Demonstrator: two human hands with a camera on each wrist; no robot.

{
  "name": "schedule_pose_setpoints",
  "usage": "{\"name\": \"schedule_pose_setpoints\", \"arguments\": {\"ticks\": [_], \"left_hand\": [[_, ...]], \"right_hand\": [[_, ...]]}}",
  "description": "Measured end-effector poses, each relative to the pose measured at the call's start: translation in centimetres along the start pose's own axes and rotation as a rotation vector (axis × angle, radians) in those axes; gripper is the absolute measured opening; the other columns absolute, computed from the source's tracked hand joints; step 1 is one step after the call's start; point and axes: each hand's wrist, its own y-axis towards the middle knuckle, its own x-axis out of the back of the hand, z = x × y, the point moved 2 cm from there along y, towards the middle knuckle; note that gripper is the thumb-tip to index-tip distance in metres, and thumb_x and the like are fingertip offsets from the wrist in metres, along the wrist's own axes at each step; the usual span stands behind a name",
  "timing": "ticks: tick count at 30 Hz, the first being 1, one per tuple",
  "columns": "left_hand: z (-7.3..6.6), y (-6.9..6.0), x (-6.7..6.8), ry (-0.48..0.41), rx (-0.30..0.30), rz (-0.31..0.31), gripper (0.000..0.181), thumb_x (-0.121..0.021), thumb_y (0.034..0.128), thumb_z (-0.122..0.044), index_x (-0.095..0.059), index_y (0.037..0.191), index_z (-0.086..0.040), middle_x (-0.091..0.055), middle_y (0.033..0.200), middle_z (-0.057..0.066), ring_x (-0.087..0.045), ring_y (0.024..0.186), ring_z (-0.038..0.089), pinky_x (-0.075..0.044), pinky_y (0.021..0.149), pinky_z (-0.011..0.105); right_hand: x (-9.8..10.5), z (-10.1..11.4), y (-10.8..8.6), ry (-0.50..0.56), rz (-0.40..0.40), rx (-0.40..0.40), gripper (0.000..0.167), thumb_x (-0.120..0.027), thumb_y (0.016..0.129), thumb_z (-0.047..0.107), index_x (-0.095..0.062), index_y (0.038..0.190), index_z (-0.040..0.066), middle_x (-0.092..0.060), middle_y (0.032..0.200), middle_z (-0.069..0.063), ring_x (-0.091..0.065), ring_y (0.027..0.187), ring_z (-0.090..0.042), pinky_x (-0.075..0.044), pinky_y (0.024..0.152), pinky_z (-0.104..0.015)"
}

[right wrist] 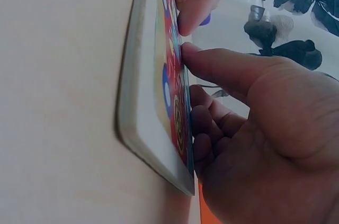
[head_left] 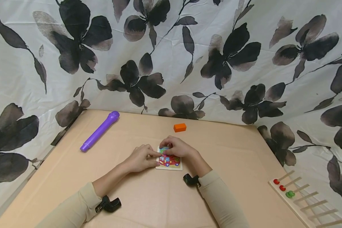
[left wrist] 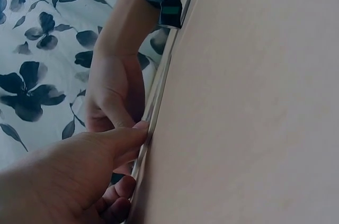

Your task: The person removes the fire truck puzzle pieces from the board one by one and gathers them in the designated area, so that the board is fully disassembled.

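Observation:
A small square puzzle board (head_left: 171,168) with a red car picture lies flat on the table. At its left edge, the left hand (head_left: 141,159) holds the board with thumb and index finger; the left wrist view shows this hand (left wrist: 69,176) on the thin board edge. Over the board's upper left part is the right hand (head_left: 178,148), its thumb and curled fingers gripping there and covering some green and blue of the picture. In the right wrist view the thumb of the right hand (right wrist: 275,102) touches the picture side of the board (right wrist: 140,107). Whether a loose piece is between its fingers is hidden.
A purple stick (head_left: 100,131) lies at the back left. An orange block (head_left: 180,127) sits behind the board. At the front right stands a wooden peg rack (head_left: 292,204) with red and green pieces. A floral cloth (head_left: 171,63) hangs behind the table.

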Motion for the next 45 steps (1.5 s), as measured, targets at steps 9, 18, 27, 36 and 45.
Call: {"name": "schedule_pose_setpoints", "arguments": {"ticks": [9,18,27,36,45], "left_hand": [[0.14,0.3,0.09,0.0,-0.026,-0.023,0.038,-0.084,0.0865,-0.039,-0.08,0.121,-0.023,-0.057,0.083,-0.008,-0.048,0.081,0.014,-0.033,0.074,0.032],[0.23,0.16,0.04,0.013,-0.015,-0.021,0.037,-0.084,0.0865,-0.04,-0.08,0.12,-0.025,-0.056,0.082,-0.011,-0.047,0.08,0.011,-0.027,0.077,0.037],[0.14,0.01,0.21,0.022,-0.039,-0.015,0.036,-0.083,0.0877,-0.04,-0.08,0.119,-0.023,-0.061,0.087,-0.01,-0.049,0.08,0.011,-0.027,0.076,0.036],[-0.12,0.06,0.3,0.031,-0.038,-0.014,0.035,-0.083,0.0875,-0.038,-0.08,0.118,-0.022,-0.062,0.088,-0.007,-0.048,0.08,0.012,-0.027,0.075,0.036],[0.03,0.17,0.2,0.044,-0.04,-0.011,0.034,-0.083,0.0881,-0.038,-0.08,0.119,-0.023,-0.062,0.088,-0.008,-0.049,0.08,0.011,-0.027,0.075,0.036]], "right_hand": [[0.43,-0.04,0.65,-0.01,0.037,-0.006,0.021,-0.078,0.093,0.014,-0.076,0.113,0.015,-0.062,0.104,-0.005,-0.052,0.092,-0.019,-0.044,0.08,-0.028],[0.38,0.4,0.76,-0.03,0.073,-0.016,0.019,-0.077,0.093,0.014,-0.074,0.112,0.016,-0.059,0.104,-0.004,-0.052,0.096,-0.02,-0.045,0.086,-0.031],[0.31,0.56,0.94,-0.045,0.119,-0.023,0.02,-0.074,0.095,0.012,-0.069,0.114,0.016,-0.054,0.103,-0.005,-0.051,0.097,-0.021,-0.044,0.087,-0.032],[0.42,0.9,0.86,-0.049,0.133,-0.012,0.02,-0.073,0.095,0.011,-0.068,0.114,0.014,-0.053,0.103,-0.007,-0.049,0.096,-0.021,-0.042,0.087,-0.032],[0.48,0.87,0.91,-0.043,0.142,-0.023,0.022,-0.073,0.095,0.01,-0.065,0.115,0.013,-0.052,0.106,-0.008,-0.049,0.101,-0.022,-0.042,0.089,-0.033]]}}
